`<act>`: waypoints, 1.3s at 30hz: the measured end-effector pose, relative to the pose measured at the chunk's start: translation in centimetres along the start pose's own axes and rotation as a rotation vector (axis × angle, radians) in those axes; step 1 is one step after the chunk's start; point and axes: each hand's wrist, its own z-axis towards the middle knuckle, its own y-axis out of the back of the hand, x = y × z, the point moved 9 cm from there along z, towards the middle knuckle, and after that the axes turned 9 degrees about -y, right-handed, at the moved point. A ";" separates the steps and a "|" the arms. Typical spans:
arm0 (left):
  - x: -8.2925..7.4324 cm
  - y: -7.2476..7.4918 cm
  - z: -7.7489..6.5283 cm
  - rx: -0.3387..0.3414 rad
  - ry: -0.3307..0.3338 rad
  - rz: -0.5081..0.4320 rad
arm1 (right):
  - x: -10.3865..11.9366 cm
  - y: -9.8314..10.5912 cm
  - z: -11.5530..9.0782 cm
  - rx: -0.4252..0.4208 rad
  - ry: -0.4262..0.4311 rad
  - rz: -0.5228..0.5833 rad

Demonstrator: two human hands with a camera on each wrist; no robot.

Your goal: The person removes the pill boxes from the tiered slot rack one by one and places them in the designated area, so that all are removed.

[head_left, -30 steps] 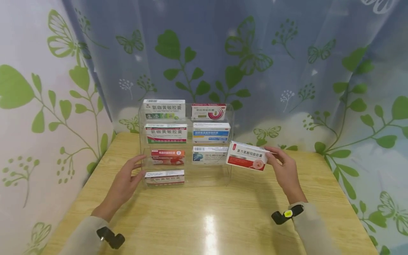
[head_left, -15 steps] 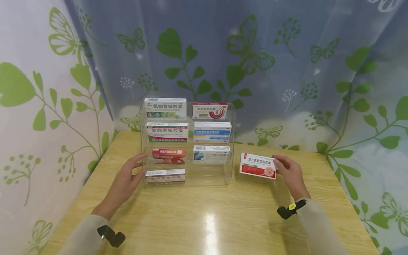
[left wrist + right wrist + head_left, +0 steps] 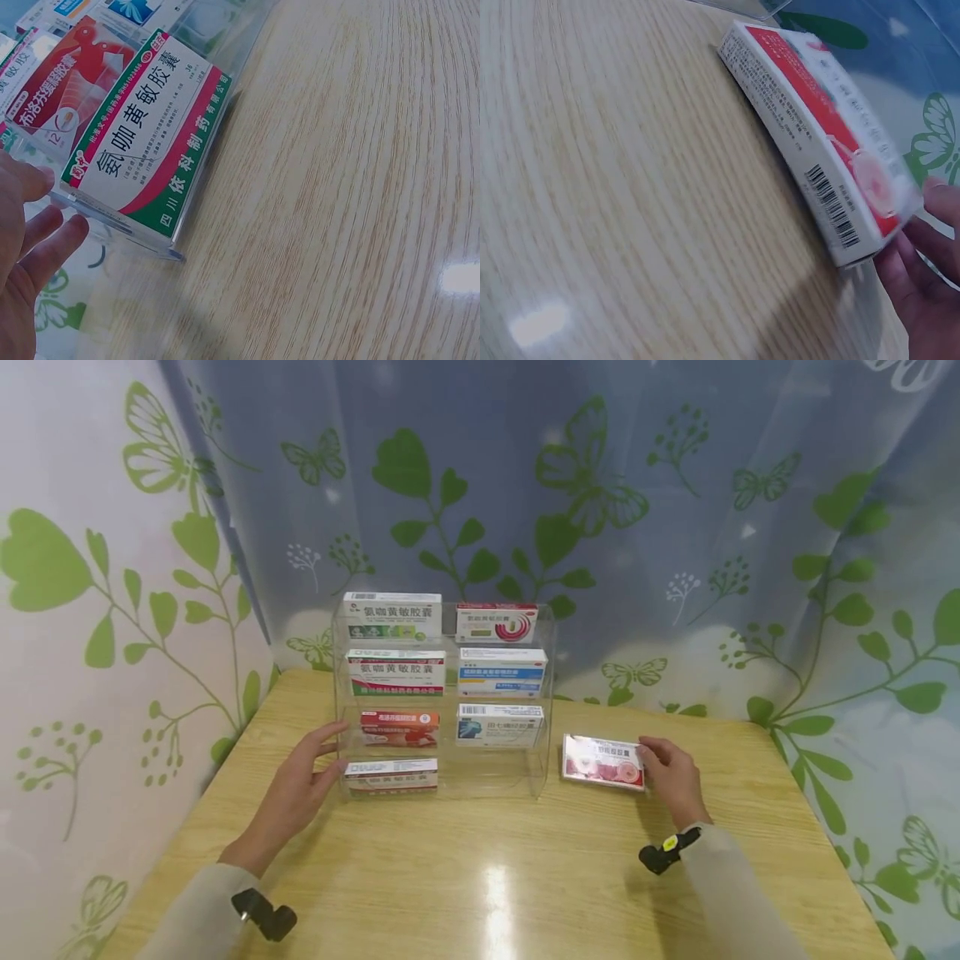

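My right hand point(image 3: 677, 782) pinches the right end of a red-and-white medicine box point(image 3: 602, 763), which lies nearly flat, low over the table to the right of the rack. In the right wrist view the box point(image 3: 817, 142) shows its barcoded side, with the fingertips at its near end. A clear tiered display rack point(image 3: 491, 785) stands in the middle, several medicine boxes on its tiers. My left hand point(image 3: 298, 785) holds the rack's left side. Close up in the left wrist view, thumb and fingers point(image 3: 56, 247) are at the clear side edge, beside a green, red and white box point(image 3: 146, 139).
The rack carries two columns of boxes, including a blue-striped one point(image 3: 501, 673) and a grey-white one point(image 3: 499, 727). The bottom tier's right slot has no box. A wooden table point(image 3: 420, 877) lies beneath. Patterned curtains point(image 3: 480, 485) hang behind and at both sides.
My right hand has carried the red-and-white box away from the rack, rightward and down, and it has tipped from upright to nearly flat. My left hand stays on the rack's side.
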 end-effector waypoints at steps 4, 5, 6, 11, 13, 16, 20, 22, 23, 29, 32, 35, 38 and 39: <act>-0.1 0.0 0.0 -0.001 -0.005 0.008 | -0.1 -0.3 -0.3 0.026 0.000 0.012; -0.1 0.0 0.1 -0.002 -0.009 0.010 | -0.2 -0.4 -0.4 0.034 0.000 0.006; -0.2 0.0 0.1 -0.003 -0.011 0.015 | -0.3 -0.6 -0.6 0.046 0.001 -0.004; -0.3 0.2 0.1 -0.011 -0.018 0.020 | -0.4 -1.4 -1.3 0.100 0.033 -0.084; -0.3 0.1 0.0 -0.012 -0.014 0.014 | -0.3 -1.5 -1.4 0.101 0.053 -0.103; -0.1 0.0 -0.1 -0.011 -0.007 0.006 | -0.1 -1.5 -1.5 0.087 0.066 -0.117; 0.0 -0.1 -0.1 -0.009 -0.005 -0.001 | -0.2 -1.6 -1.5 0.078 0.062 -0.126; 0.0 -0.2 -0.1 -0.010 -0.009 -0.002 | -0.3 -1.4 -1.5 0.064 0.055 -0.109; -0.1 -0.1 -0.1 -0.013 -0.014 -0.005 | -0.3 -1.3 -1.5 0.047 0.048 -0.098; -0.5 0.1 0.1 -0.019 -0.029 0.007 | 2.1 -0.2 -2.7 -0.119 0.132 -0.015; -0.6 0.2 0.1 -0.015 -0.024 0.017 | 4.8 -0.7 -4.2 -0.126 0.218 0.057; -0.7 0.3 0.0 -0.018 -0.028 0.023 | 7.5 -1.5 -5.7 -0.106 0.299 0.100; -0.6 0.2 0.0 -0.017 -0.032 0.022 | 9.9 -2.4 -6.9 -0.084 0.364 0.118; -0.6 0.1 0.0 -0.017 -0.036 0.022 | 10.6 -2.7 -7.2 -0.079 0.384 0.127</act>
